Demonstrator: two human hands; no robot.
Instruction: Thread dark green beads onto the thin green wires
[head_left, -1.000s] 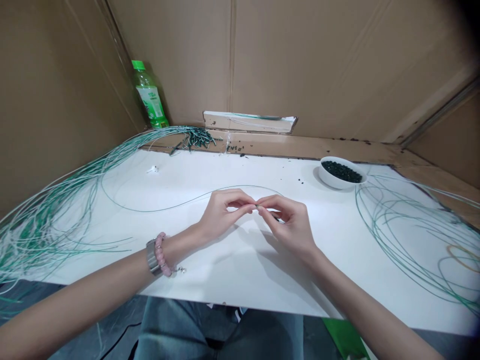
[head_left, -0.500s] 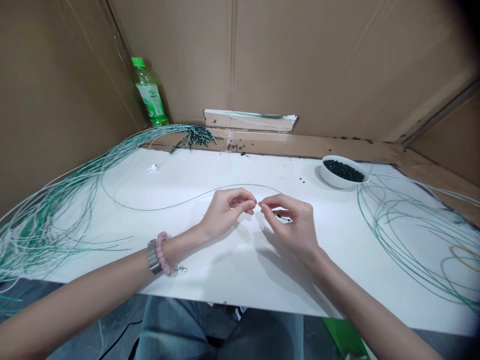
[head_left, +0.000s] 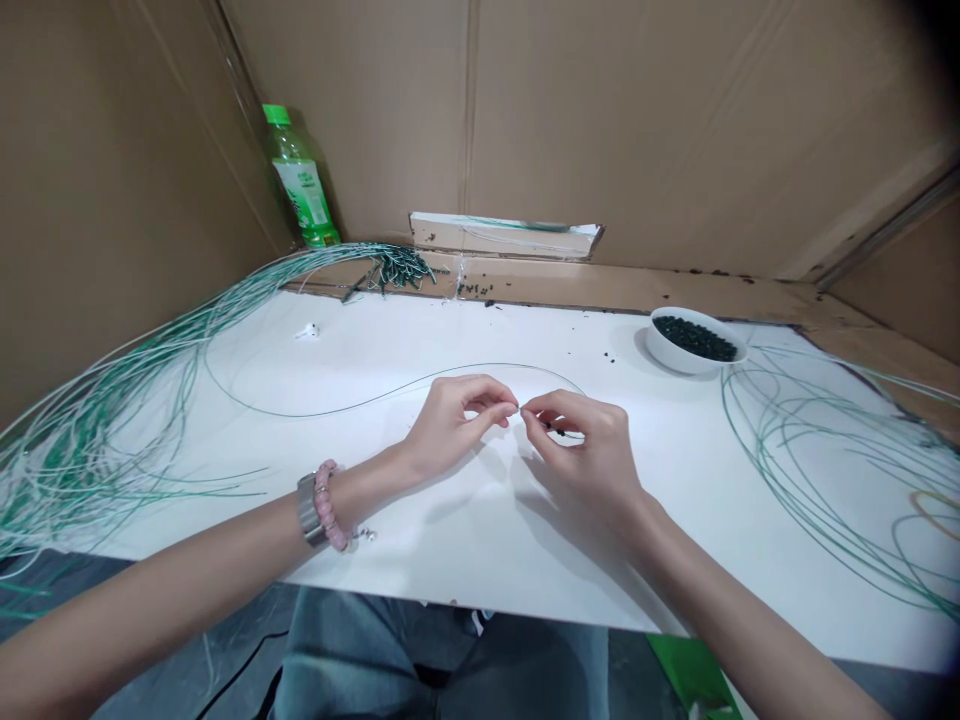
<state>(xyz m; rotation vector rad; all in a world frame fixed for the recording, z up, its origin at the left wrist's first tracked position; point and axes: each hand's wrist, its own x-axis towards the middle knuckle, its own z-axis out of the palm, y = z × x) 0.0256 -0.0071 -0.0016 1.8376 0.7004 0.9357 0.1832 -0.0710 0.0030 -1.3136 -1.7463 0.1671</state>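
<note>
Above the middle of the white tabletop, my left hand (head_left: 463,420) and my right hand (head_left: 581,435) pinch with their fingertips almost touching. My right thumb and forefinger are closed on a thin green cord (head_left: 397,386), which curves across the table from the left and passes behind that hand. A few small dark beads (head_left: 559,430) show beneath the right fingers, next to the palm. Whatever my left fingertips hold is too small to make out. On my left wrist sit a pink bead bracelet (head_left: 325,505) and a silver band.
A white bowl (head_left: 660,349) of dark green beads stands at the back right. Loose green cords (head_left: 757,460) coil at the right; a thick bundle of cords (head_left: 112,430) lies left, its beaded ends (head_left: 401,267) at the back. A green bottle (head_left: 304,190) leans in the cardboard corner.
My fingertips have come slightly closer together. The view has shifted a little; both hands keep their pinch.
</note>
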